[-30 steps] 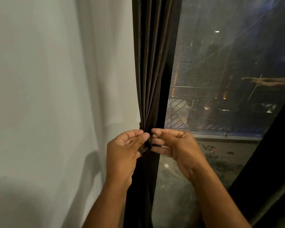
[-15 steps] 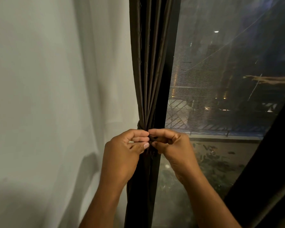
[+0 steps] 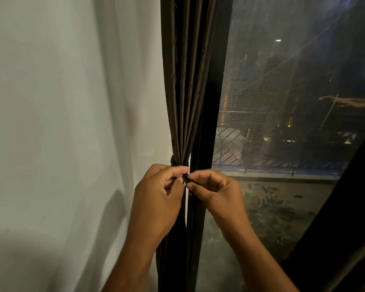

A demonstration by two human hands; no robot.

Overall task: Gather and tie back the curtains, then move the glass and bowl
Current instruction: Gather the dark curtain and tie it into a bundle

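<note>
— Where's the dark brown pleated fabric curtain point(image 3: 185, 102)?
— Bunched beside the black window frame point(image 3: 216, 81), cinched by a dark tie band point(image 3: 173, 163).
— And the fingers?
— Left hand point(image 3: 158, 199) and right hand point(image 3: 217, 194) pinch the tie's ends, fingertips nearly touching in front of the gathered folds

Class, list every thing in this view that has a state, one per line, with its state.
Dark curtain: gathered into a bunch.
Tie-back: wrapped around the curtain.
Left hand: pinches the tie-back ends.
Right hand: pinches the tie-back ends.
Window: uncovered.
</note>
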